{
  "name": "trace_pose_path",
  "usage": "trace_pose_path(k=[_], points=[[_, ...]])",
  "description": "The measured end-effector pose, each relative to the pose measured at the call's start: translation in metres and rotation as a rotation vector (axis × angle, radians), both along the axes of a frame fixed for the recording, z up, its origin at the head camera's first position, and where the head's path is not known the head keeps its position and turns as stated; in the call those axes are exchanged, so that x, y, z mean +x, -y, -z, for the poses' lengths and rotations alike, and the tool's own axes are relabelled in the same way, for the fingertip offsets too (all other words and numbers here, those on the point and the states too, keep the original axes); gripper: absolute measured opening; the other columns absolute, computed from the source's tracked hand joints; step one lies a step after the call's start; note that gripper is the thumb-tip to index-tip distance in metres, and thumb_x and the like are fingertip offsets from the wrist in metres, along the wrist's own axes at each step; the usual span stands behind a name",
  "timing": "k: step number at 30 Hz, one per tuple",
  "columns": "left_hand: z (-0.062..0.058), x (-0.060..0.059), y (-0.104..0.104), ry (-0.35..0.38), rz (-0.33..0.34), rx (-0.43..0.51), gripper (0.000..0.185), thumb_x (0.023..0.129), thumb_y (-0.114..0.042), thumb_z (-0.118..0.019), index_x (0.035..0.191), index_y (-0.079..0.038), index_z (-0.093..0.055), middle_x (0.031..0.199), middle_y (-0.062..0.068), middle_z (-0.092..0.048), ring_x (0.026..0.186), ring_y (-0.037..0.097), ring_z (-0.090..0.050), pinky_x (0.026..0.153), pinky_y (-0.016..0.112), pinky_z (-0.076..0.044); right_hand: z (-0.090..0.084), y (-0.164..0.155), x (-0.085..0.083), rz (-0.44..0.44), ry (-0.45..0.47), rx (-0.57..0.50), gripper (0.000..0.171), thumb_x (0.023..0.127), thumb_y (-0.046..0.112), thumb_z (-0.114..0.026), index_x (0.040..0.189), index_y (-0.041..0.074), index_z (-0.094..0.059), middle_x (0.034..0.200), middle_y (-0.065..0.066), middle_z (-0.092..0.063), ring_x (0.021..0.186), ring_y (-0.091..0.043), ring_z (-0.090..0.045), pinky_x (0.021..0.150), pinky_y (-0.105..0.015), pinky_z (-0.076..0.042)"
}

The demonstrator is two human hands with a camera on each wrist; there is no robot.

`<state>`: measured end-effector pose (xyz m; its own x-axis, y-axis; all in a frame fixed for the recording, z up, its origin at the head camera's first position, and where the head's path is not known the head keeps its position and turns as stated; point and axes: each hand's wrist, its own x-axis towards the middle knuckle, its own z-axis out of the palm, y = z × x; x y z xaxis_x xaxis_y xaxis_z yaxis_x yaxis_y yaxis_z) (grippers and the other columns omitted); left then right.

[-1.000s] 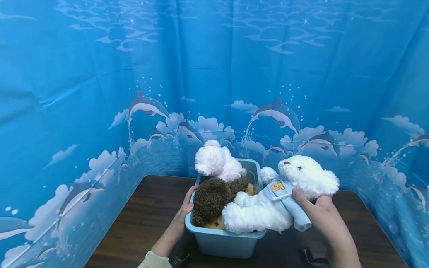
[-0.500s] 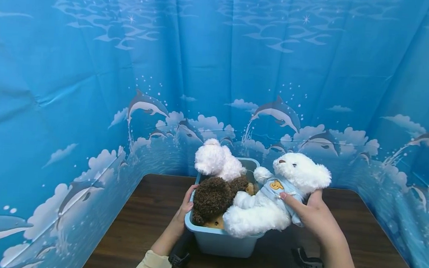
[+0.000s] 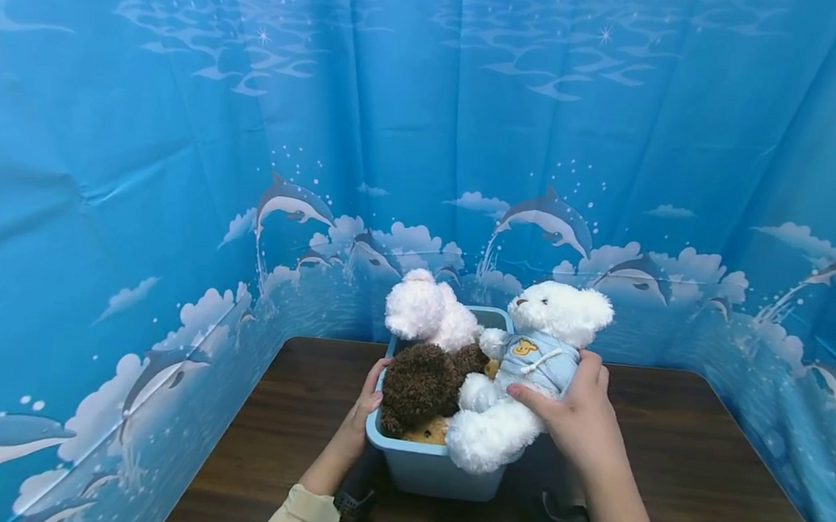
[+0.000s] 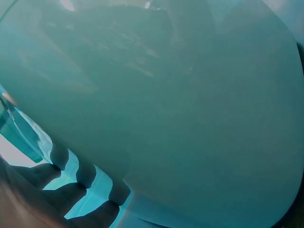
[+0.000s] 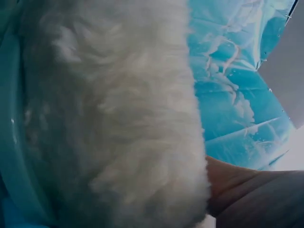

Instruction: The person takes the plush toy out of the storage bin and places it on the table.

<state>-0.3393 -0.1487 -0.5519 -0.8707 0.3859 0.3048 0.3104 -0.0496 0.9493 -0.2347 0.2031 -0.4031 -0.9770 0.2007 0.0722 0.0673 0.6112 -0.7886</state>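
In the head view, a light-blue plastic bin (image 3: 439,474) stands on the table, filled with plush toys. My left hand (image 3: 367,399) grips its left rim; the left wrist view shows fingertips (image 4: 97,214) against the bin's outer side (image 4: 180,118). A white teddy bear (image 3: 560,311) in a pale-blue hoodie leans over the bin's right rim, legs hanging across its front right corner. My right hand (image 3: 575,409) holds that bear around its lower body, thumb in front. White fur (image 5: 123,114) fills most of the right wrist view, hiding the right fingers.
Inside the bin lie a curly dark-brown plush (image 3: 420,386), a pale-pink plush (image 3: 429,310) at the back, and a tan plush (image 3: 429,432) mostly covered. A dark wooden table (image 3: 695,458) carries the bin. Behind it hangs a blue dolphin-print curtain (image 3: 427,132).
My right hand has brought the white teddy bear leftward, closer over the bin, and the bear has tipped more upright. My left hand stays at the rim.
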Motion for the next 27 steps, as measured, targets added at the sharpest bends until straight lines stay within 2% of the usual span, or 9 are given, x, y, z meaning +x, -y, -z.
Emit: trace_pose_path(k=[4,9,11,14,19,22,24,26,27], points=[[-0.001,-0.002,0.0,-0.017,0.016,0.001,0.075,0.108,-0.044,-0.035,0.172,-0.013,-0.011,0.178,0.022,-0.015,0.154,0.019,-0.029,0.125,0.058,-0.023,0.0,-0.004,-0.001,-0.041,0.007,-0.049,0.139,0.084,0.064,-0.088,0.17,0.004,0.003,0.146,-0.03,-0.042,0.119,-0.043,-0.061,0.084,-0.045,-0.058],[-0.003,-0.004,0.0,-0.027,0.015,-0.009,0.074,0.108,-0.042,-0.033,0.173,-0.014,-0.01,0.179,0.021,-0.014,0.153,0.012,-0.031,0.125,0.058,-0.023,-0.003,-0.014,-0.002,-0.101,-0.044,-0.142,0.13,0.088,0.04,-0.091,0.171,0.011,0.004,0.15,-0.027,-0.047,0.128,-0.042,-0.059,0.095,-0.048,-0.057],[-0.004,-0.005,0.0,-0.029,0.011,-0.018,0.075,0.108,-0.042,-0.033,0.173,-0.014,-0.009,0.179,0.022,-0.013,0.153,0.017,-0.029,0.125,0.058,-0.023,-0.003,-0.018,-0.003,-0.103,-0.075,-0.162,0.128,0.088,0.035,-0.092,0.171,0.013,0.004,0.153,-0.027,-0.046,0.13,-0.042,-0.057,0.097,-0.049,-0.055],[-0.003,-0.005,-0.001,-0.036,0.011,-0.018,0.077,0.107,-0.043,-0.035,0.173,-0.012,-0.009,0.179,0.023,-0.013,0.15,0.012,-0.031,0.125,0.056,-0.024,-0.003,-0.026,-0.002,-0.08,-0.142,-0.178,0.123,0.088,0.03,-0.091,0.172,0.011,-0.003,0.153,-0.025,-0.046,0.129,-0.04,-0.055,0.095,-0.047,-0.054],[-0.004,-0.002,0.0,-0.017,-0.002,-0.006,0.077,0.108,-0.046,-0.036,0.173,-0.012,-0.011,0.178,0.023,-0.016,0.152,0.018,-0.03,0.124,0.056,-0.025,-0.005,-0.035,0.003,0.028,-0.296,-0.117,0.1,0.088,0.023,-0.091,0.165,0.004,-0.03,0.147,-0.022,-0.05,0.121,-0.036,-0.055,0.087,-0.042,-0.05],[-0.003,0.001,0.0,-0.013,-0.008,-0.014,0.075,0.109,-0.044,-0.035,0.173,-0.014,-0.011,0.179,0.021,-0.016,0.154,0.022,-0.028,0.125,0.06,-0.023,-0.006,-0.039,0.007,0.135,-0.37,-0.109,0.096,0.087,0.02,-0.091,0.165,0.008,-0.036,0.148,-0.02,-0.05,0.123,-0.036,-0.053,0.087,-0.044,-0.048],[0.001,0.001,0.001,-0.022,0.001,-0.003,0.074,0.109,-0.045,-0.036,0.173,-0.017,-0.014,0.178,0.016,-0.02,0.153,0.019,-0.03,0.125,0.06,-0.024,-0.008,-0.044,0.011,0.218,-0.393,-0.139,0.097,0.088,0.02,-0.091,0.167,0.014,-0.035,0.151,-0.017,-0.048,0.127,-0.033,-0.051,0.09,-0.046,-0.047],[0.006,-0.002,0.002,-0.073,0.035,0.023,0.071,0.109,-0.047,-0.038,0.172,-0.021,-0.018,0.175,0.004,-0.028,0.15,0.009,-0.034,0.123,0.049,-0.029,-0.011,-0.051,0.014,0.299,-0.428,-0.19,0.097,0.087,0.019,-0.091,0.167,0.021,-0.036,0.153,-0.012,-0.048,0.131,-0.028,-0.049,0.094,-0.045,-0.045],[0.008,-0.007,0.001,-0.142,0.061,0.061,0.07,0.111,-0.047,-0.039,0.172,-0.018,-0.021,0.172,0.001,-0.033,0.148,0.006,-0.037,0.122,0.044,-0.032,-0.013,-0.056,0.016,0.336,-0.451,-0.215,0.097,0.087,0.018,-0.092,0.167,0.024,-0.036,0.154,-0.009,-0.049,0.132,-0.025,-0.049,0.097,-0.043,-0.044]])
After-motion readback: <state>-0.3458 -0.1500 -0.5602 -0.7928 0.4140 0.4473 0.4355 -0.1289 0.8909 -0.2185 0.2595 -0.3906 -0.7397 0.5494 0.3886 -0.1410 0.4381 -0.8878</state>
